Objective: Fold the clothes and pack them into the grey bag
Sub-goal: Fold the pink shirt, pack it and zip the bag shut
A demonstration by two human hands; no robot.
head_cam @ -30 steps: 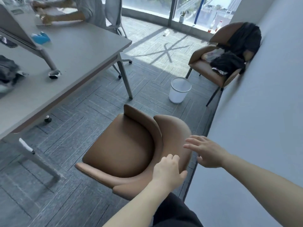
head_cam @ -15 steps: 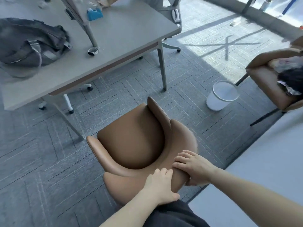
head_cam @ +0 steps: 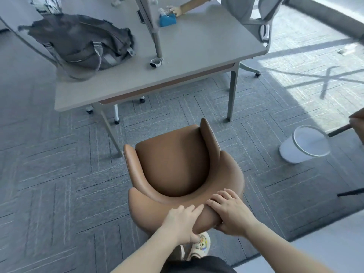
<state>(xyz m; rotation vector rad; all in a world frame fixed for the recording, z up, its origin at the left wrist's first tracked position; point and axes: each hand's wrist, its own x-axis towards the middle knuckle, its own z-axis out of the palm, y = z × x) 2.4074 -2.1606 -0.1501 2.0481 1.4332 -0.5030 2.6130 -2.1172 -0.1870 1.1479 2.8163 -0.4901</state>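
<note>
The fingers point(head_cam: 192, 210) of the left hand point(head_cam: 180, 223) are laid over the top edge of the brown chair point(head_cam: 173, 166), with the thumb tucked down behind the backrest, so that the backrest is gripped from the near side. The right hand point(head_cam: 231, 212) is closed on the same edge just to the right, its fingers point(head_cam: 218, 198) curled over the top and the thumb wrapped underneath. Nothing of the task's own is held by either hand; only the chair is grasped, and its seat is turned away toward the far side.

The grey bag point(head_cam: 82, 44) is found well apart from both hands, far and to the left, slumped on the counter point(head_cam: 197, 54). Its long axis runs roughly left to right along the counter, and its mouth cannot be made out clearly. The left hand is judged the nearer of the two to it, though the chair and a stretch of carpeted floor lie between. No clothes to be folded can be identified in this view.

The chair is judged to be in the course of being positioned by the counter, so folding and packing are not yet begun. A small round object point(head_cam: 156, 63) rests on the counter right of the bag, a blue pouch point(head_cam: 167, 20) lies farther off beside another person's hand point(head_cam: 174, 10), and a white bin point(head_cam: 305, 143) stands on the floor at the right.
</note>
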